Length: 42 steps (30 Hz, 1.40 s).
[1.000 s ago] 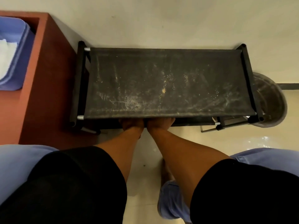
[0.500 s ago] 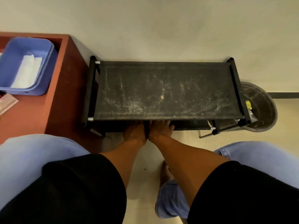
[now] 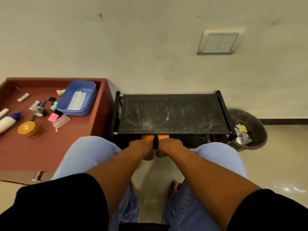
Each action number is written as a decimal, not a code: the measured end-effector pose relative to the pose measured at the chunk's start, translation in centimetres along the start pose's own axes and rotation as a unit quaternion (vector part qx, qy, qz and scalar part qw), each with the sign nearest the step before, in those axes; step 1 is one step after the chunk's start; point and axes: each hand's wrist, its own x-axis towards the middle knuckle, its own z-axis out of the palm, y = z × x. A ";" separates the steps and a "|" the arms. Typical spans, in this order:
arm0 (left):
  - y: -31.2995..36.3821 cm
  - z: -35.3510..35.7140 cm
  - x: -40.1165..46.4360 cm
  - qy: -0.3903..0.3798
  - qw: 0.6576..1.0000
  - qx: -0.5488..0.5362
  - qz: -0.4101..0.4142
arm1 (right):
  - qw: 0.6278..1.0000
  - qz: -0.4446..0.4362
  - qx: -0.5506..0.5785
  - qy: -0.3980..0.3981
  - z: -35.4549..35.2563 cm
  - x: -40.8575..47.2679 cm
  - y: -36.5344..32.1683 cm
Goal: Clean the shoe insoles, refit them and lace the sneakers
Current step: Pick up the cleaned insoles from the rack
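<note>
Two orange sneakers with black trim stick out from under the top shelf of a dusty black shoe rack (image 3: 171,112). My left hand (image 3: 141,147) grips the left sneaker (image 3: 147,138) and my right hand (image 3: 168,147) grips the right sneaker (image 3: 164,137). Both hands sit side by side at the rack's front edge, between my knees. Only the sneakers' orange heel parts show; the rest is hidden by the shelf and my fingers. No insoles or laces are visible.
A red-brown table (image 3: 70,147) stands at the left with a blue tub (image 3: 78,99) holding white cloth, a yellow-lidded jar (image 3: 29,130), a white bottle (image 3: 6,122), tape and small items. A dark waste bin (image 3: 250,129) sits right of the rack. A wall switch (image 3: 220,41) is above.
My hands have drawn back from under the rack, and the orange sneakers have come into sight in their grip. My head has lifted, showing more of the table and wall.
</note>
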 end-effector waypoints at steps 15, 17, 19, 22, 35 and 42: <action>-6.6 -4.7 -15.9 0.295 0.946 -0.103 0.089 | 0.954 -0.144 0.004 0.262 -7.0 -13.2 -2.2; -8.6 -4.9 -17.0 0.319 0.936 -0.128 0.079 | 0.941 -0.169 0.013 0.293 -7.8 -14.2 -3.6; -10.9 -5.0 -18.3 0.344 0.923 -0.153 0.076 | 0.928 -0.196 0.027 0.315 -8.5 -14.9 -5.4; -14.7 -4.5 -20.2 0.367 0.909 -0.188 0.062 | 0.911 -0.241 0.052 0.331 -8.9 -15.7 -8.9; -29.4 10.1 -24.4 0.286 0.884 -0.359 -0.092 | 0.868 -0.452 -0.056 0.199 -3.8 -14.6 -29.1; -30.9 24.4 -21.6 0.184 0.845 -0.444 -0.234 | 0.864 -0.482 -0.135 0.059 4.4 -9.8 -38.3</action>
